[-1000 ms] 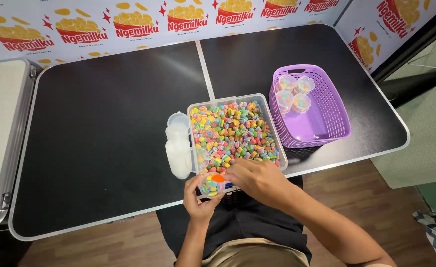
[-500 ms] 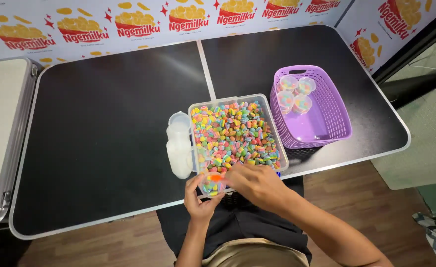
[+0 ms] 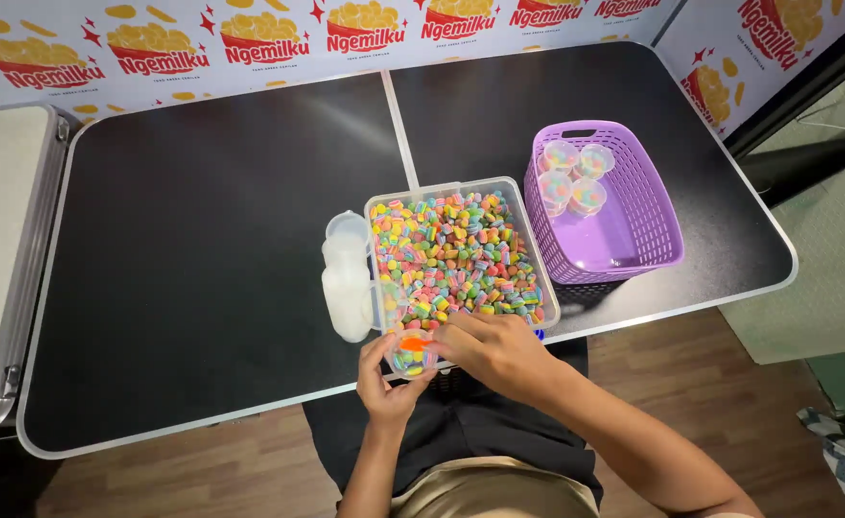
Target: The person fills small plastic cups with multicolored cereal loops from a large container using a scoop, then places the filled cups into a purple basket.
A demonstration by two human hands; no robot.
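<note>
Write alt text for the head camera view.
A left hand holds a small clear cup of coloured candy while the right hand reaches over it, beside a candy-filled clear tray. A purple basket holds four filled cups on a black table.

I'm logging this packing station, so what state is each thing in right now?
Small clear plastic cup: held in left hand, partly filled with candy, no lid.
Right hand: fingertips at the cup's rim.
Clear rectangular candy tub: open, nearly full.
Purple plastic basket: upright, four filled cups in its far end.
Stack of clear lids: lying beside the tub.
Black folding table: unfolded.
</note>
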